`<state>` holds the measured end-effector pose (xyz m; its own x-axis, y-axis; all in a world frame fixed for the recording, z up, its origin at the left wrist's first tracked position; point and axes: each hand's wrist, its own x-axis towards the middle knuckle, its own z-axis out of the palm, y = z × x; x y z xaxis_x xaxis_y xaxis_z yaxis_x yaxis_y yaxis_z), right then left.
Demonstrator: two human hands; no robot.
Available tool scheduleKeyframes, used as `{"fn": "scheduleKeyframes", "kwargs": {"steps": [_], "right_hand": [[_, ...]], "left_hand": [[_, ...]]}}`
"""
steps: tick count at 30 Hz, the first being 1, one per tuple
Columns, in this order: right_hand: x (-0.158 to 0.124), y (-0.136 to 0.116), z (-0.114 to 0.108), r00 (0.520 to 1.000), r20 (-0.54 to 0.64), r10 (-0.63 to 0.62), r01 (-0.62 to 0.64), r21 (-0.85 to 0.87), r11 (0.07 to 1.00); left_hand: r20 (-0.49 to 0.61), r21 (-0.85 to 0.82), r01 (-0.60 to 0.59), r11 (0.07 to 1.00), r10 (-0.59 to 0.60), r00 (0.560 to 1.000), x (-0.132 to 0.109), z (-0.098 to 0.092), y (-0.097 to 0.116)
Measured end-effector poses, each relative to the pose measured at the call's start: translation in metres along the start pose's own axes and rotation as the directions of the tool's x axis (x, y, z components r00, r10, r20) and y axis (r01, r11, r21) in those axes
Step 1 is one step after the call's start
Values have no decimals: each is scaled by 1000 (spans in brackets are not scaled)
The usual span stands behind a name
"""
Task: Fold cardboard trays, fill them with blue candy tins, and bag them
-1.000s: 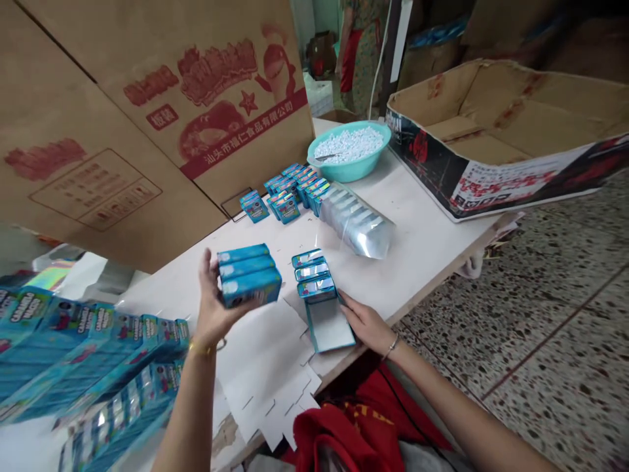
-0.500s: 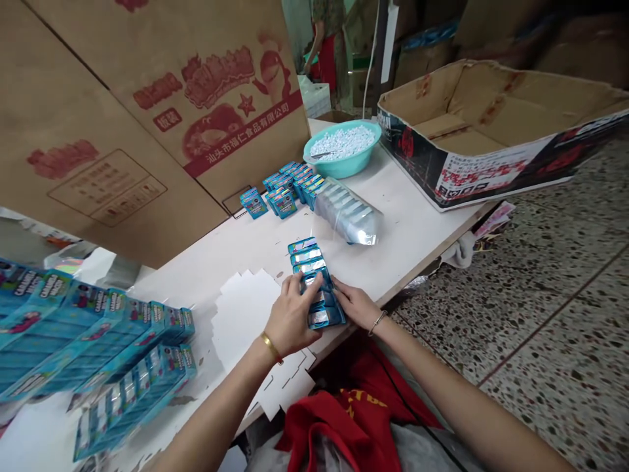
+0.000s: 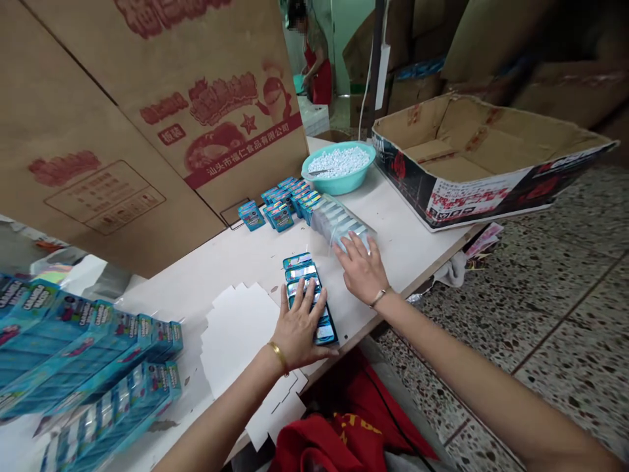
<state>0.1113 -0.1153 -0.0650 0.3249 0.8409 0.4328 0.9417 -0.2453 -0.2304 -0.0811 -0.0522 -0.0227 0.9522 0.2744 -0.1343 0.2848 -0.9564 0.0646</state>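
Observation:
My left hand (image 3: 302,321) lies with fingers spread over a row of small blue packs (image 3: 299,272) in a tray near the table's front edge, covering part of it. My right hand (image 3: 362,269) is open, its fingertips at the near end of a clear plastic bag (image 3: 339,219); whether they touch it I cannot tell. Beyond the bag's far end stand several small blue boxes (image 3: 279,216) in a cluster. White card sheets (image 3: 240,334) are fanned out left of my left hand.
Stacked blue cartons (image 3: 113,334) in clear wrap fill the left side. Large cardboard boxes (image 3: 221,144) stand behind them. A turquoise bowl (image 3: 344,185) of white pellets sits at the back, beside an open carton (image 3: 472,196). Farther off, a person in a red apron (image 3: 322,78) stands.
My right hand has left the row of blue packs and moved forward and right to the plastic bag, fingers spreading. My left hand stays on the row, its fingers now flatter. The view has tilted up slightly.

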Motion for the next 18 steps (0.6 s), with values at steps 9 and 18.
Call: {"fn": "scheduleKeyframes", "kwargs": {"steps": [9,18], "right_hand": [[64,17,16,977,173,124,-102,-132,986],[89,50,24,956,134,261,-292,511,809]], "left_hand": [[-276,-154,-127,980,80,958,-24,-17,0],[-289,-776,-69,627,-257,922,41,-35,-5]]}}
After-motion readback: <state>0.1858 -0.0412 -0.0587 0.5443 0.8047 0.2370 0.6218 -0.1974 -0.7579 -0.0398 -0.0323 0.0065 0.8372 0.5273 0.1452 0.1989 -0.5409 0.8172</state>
